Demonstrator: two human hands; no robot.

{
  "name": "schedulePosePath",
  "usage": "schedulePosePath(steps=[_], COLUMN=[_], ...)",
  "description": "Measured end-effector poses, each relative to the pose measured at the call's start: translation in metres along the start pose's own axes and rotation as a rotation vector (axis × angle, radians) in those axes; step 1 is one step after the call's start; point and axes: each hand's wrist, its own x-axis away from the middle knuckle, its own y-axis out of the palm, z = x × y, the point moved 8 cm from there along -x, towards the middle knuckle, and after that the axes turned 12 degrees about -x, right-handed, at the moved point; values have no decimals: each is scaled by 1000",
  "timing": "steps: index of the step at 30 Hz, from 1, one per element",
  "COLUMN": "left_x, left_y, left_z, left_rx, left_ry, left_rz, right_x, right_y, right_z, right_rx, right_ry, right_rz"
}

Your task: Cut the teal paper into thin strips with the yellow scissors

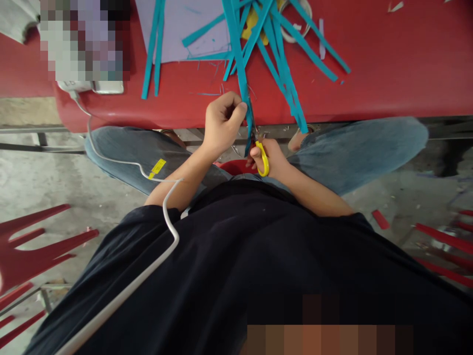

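My left hand (222, 121) is closed, its thumb and fingers pinching a long teal strip (239, 64) near the table's front edge. The strip's lower end hangs past that edge. In my right hand (274, 157) is a pair of scissors (263, 159) with yellow handles. Its dark blades point up and lie along the strip, close to my left thumb; whether they are parted I cannot tell. Several more teal strips (286, 74) lie crossed on the table, some over lilac sheets (177, 34).
The red table (388, 69) holds a roll of tape (308, 24), a yellow piece (253, 27) and thread scraps. A white cable (168, 217) runs from a white plug-like device (74, 86) across my left arm. Red chairs (37, 236) stand on both sides.
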Motion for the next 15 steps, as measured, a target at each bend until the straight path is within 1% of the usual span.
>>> schedulePosePath(steps=[3,8,15], left_x=[0,1,7], left_y=[0,1,7], left_z=[4,12,13], left_rx=[-5,-45,-38], left_ry=[4,-2,-18], left_rz=[10,7,-23], right_x=[-1,-4,-2], right_y=[-1,-4,-4], right_z=[0,7,0], right_rx=[59,72,67], right_ry=[-43,-32,-69], right_rz=[-23,-2,1])
